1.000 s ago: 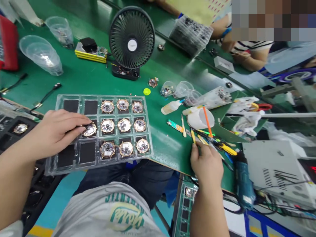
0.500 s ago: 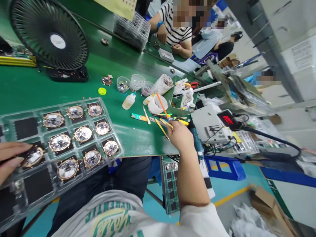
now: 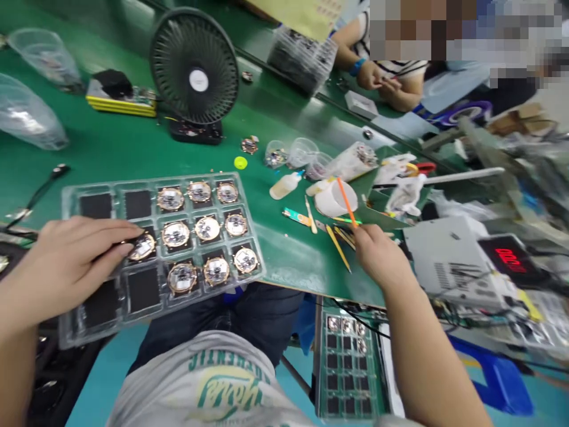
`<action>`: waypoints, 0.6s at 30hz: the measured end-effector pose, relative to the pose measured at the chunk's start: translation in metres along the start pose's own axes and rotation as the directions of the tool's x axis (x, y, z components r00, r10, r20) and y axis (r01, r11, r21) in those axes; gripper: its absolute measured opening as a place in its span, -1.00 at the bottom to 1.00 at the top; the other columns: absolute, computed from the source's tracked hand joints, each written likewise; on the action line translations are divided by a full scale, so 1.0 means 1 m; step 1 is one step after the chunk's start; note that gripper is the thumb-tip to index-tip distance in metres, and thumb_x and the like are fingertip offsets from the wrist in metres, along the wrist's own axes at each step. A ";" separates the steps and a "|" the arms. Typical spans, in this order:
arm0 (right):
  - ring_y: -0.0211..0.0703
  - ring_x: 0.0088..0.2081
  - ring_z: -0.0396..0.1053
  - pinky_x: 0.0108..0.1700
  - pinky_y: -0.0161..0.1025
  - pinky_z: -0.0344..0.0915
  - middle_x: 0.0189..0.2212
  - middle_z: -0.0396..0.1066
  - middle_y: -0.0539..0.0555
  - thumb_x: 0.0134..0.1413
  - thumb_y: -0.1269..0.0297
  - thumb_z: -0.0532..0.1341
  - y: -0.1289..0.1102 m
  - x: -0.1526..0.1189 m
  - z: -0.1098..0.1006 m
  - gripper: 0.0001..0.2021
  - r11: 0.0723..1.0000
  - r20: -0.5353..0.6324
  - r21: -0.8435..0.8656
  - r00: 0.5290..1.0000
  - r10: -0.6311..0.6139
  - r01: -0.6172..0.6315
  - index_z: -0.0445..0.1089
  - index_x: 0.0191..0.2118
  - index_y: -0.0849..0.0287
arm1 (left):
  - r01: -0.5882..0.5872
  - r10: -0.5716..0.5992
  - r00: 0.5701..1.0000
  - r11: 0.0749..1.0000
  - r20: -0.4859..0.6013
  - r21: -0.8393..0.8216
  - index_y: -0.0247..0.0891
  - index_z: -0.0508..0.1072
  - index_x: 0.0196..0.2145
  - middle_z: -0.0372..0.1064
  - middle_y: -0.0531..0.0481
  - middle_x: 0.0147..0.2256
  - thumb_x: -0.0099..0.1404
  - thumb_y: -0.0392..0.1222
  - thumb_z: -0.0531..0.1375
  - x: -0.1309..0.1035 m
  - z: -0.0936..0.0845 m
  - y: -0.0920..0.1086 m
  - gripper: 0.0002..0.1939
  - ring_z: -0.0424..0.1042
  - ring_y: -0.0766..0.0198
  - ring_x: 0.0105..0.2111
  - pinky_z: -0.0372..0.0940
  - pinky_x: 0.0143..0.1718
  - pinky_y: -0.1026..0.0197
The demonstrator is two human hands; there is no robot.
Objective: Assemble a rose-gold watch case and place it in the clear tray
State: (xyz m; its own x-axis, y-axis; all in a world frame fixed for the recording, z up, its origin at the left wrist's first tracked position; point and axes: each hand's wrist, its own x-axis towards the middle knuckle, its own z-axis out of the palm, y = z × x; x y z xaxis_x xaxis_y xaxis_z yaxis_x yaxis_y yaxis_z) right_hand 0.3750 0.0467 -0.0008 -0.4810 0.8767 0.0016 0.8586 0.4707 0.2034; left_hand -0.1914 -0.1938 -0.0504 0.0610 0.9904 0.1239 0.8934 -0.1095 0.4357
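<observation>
My left hand (image 3: 84, 258) reaches over a clear plastic tray (image 3: 162, 305) with dark-lined compartments. Its thumb and fingertips pinch the left edge of a gold-rimmed watch movement (image 3: 143, 245) in the middle row. Similar watch movements (image 3: 176, 235) occupy compartments to the right, while several on the left show bare black lining. Out on the green bench, my right hand (image 3: 377, 255) is closed among thin hand tools (image 3: 338, 248), beside the lower end of an orange stick (image 3: 347, 200). Its fingertips are partly hidden, so what they hold cannot be made out.
A white cup (image 3: 333, 200), glue bottle (image 3: 285, 185) and small parts cups (image 3: 276, 154) stand behind the tools. A black fan (image 3: 195, 68) is at the back. On the right sits a grey box (image 3: 438, 255); another tray (image 3: 344, 362) lies below bench level. A co-worker's hands (image 3: 382, 83) are opposite.
The view has swung left, so bench items appear farther right and more of my left hand shows. My left hand stays at the same watch movement; my right remains among the tools.
</observation>
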 end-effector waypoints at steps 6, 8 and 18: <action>0.33 -0.02 0.58 0.02 0.21 0.56 -0.09 0.56 0.37 0.37 0.09 0.14 0.004 -0.037 0.004 -0.66 0.994 -0.345 0.077 0.933 0.104 -0.082 0.59 -0.06 0.16 | -0.017 0.018 0.998 1.000 -0.054 0.020 0.00 0.55 0.10 0.66 -0.01 0.05 0.59 -0.04 0.10 0.013 -0.003 0.017 -0.72 0.56 -0.03 -0.02 0.21 -0.10 -0.06; 0.47 -0.05 0.61 0.02 0.37 0.54 -0.15 0.58 0.38 0.36 -0.02 0.19 -0.012 -0.046 0.005 -0.64 0.968 -0.435 0.220 0.876 0.206 -0.119 0.59 -0.07 0.14 | -0.020 0.021 0.998 1.000 -0.066 0.009 -0.03 0.56 0.09 0.66 0.01 0.05 0.61 -0.06 0.09 0.013 -0.005 0.022 -0.72 0.56 0.02 -0.04 0.18 -0.11 -0.04; 0.33 -0.10 0.65 0.03 0.34 0.58 -0.14 0.64 0.20 0.38 0.07 0.32 -0.149 -0.022 -0.018 -0.86 0.694 -0.166 0.719 0.958 0.235 -0.045 0.56 -0.08 -0.07 | 0.008 -0.009 0.997 1.000 -0.079 -0.012 0.01 0.64 0.05 0.66 0.03 0.07 0.62 -0.05 0.02 0.018 -0.003 0.024 -0.63 0.48 0.05 -0.16 0.09 -0.16 -0.02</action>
State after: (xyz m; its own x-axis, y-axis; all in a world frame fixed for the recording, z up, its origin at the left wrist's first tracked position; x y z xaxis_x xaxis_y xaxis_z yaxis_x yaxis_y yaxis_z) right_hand 0.2545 -0.0447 -0.0130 -0.2883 0.9337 0.2123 0.7451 0.3580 -0.5626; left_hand -0.1701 -0.1787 -0.0352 0.0180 0.9817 0.1898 0.8883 -0.1028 0.4475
